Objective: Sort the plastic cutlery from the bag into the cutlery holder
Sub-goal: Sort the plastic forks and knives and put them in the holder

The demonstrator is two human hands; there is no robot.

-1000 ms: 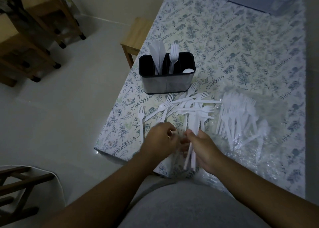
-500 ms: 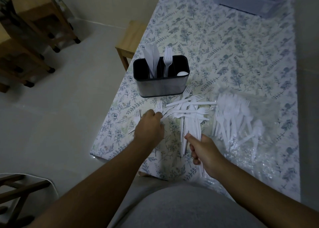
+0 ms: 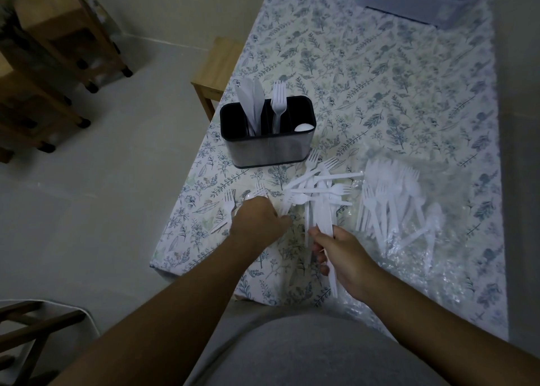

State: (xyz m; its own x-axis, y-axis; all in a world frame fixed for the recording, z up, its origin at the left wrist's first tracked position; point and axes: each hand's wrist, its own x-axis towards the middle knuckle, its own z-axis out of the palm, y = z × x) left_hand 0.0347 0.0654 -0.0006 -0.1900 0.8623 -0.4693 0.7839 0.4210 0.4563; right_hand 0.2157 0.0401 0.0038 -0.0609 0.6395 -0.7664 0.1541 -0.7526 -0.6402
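Floral-clothed desk (image 3: pixel 380 73) carries forks (image 3: pixel 257 191) pointing away just beyond the left hand (image 3: pixel 258 220)'s curled fingers, grasp unclear, while the right hand (image 3: pixel 340 255) grips a cutlery bundle (image 3: pixel 323 216).

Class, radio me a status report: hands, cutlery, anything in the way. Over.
Right hand grips a bundle of white cutlery. Left hand curled over a fork on the table. Holder partly filled. Loose pile between hands and holder.
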